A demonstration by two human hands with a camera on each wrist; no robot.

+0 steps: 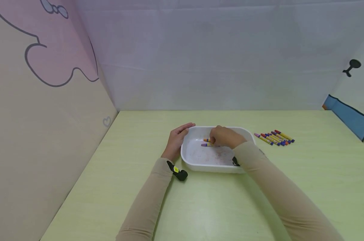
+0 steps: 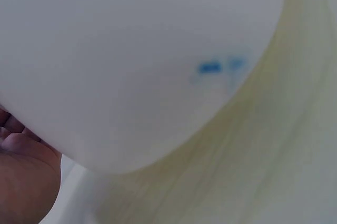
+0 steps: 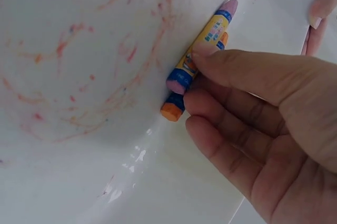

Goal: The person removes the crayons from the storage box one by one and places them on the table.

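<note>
A white plastic tray [image 1: 212, 169] with rounded corners sits on the table. At its left rim is my left hand [image 1: 176, 142], gripping the wall with the thumb near the edge and fingers outside; the left wrist view shows only part of this hand [image 2: 26, 182]. My right hand [image 1: 227, 136] reaches into the tray. Its thumb and fingers pinch a purple crayon [image 3: 210, 34] with a yellow and blue wrapper. Right beside that lies an orange crayon [image 3: 172, 110], partly hidden behind the purple one and the fingers. Crayon marks streak the tray floor.
To the right of the tray, several crayons [image 1: 275, 138] lie side by side in a slanted row on the pale table [image 1: 200, 207]. A pale wall [image 1: 212, 60] stands behind the table, and a wall with cartoon drawings [image 1: 49, 117] at the left.
</note>
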